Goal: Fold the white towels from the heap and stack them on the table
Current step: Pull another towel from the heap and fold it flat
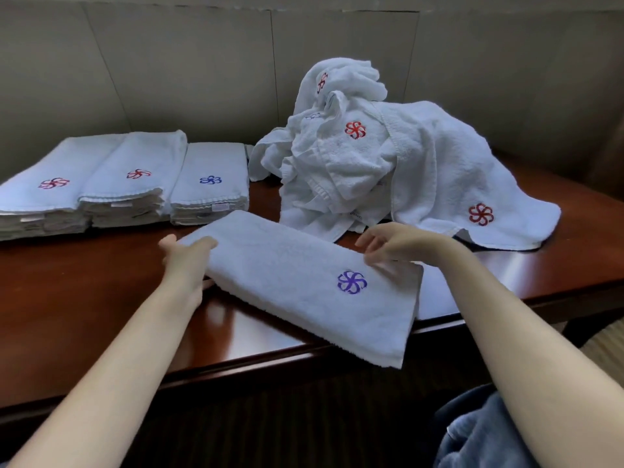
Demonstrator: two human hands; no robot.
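Along the lower centre of the frame, the folded towel (304, 285) lies on the dark wood table (84, 282), lower-right corner overhanging the front edge. Bare wood left of it. Long axis upper left to lower right; blue logo up. Left hand (187, 261) grips its upper-left end, thumb on top. Right hand (395, 243) pinches its upper-right edge. Heap (388, 163) just behind; three stacks (125, 184) upper left.
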